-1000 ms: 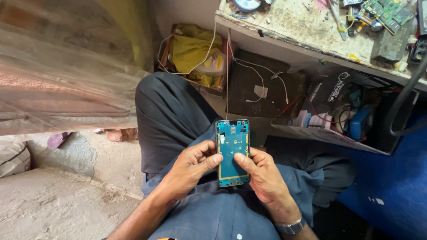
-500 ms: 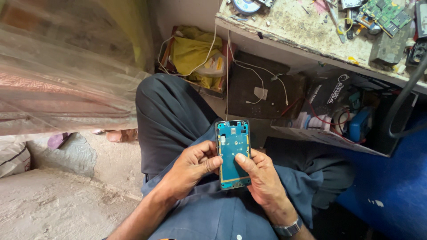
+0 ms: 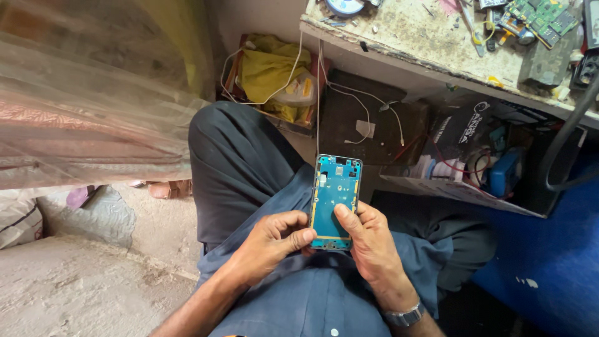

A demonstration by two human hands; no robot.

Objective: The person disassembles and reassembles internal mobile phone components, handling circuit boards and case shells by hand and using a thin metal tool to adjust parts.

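Note:
An opened phone (image 3: 335,198) with a teal inner frame and small parts at its top end is held upright over my lap. My left hand (image 3: 271,244) curls against its lower left edge, fingers bent toward the bottom corner. My right hand (image 3: 369,243) grips the lower right side, its thumb lying across the teal face. A metal wristwatch (image 3: 404,316) sits on my right wrist. I am seated, in dark trousers and a blue shirt.
A dirty workbench (image 3: 430,37) at the top right carries green circuit boards (image 3: 541,15) and small tools. Beneath it are a yellow bag (image 3: 269,68), white cables (image 3: 349,93), a dark box (image 3: 465,128) and a blue item (image 3: 504,171). Clear plastic sheeting (image 3: 81,106) hangs left.
Both hands and the phone stay nearly still; the view has only shifted slightly.

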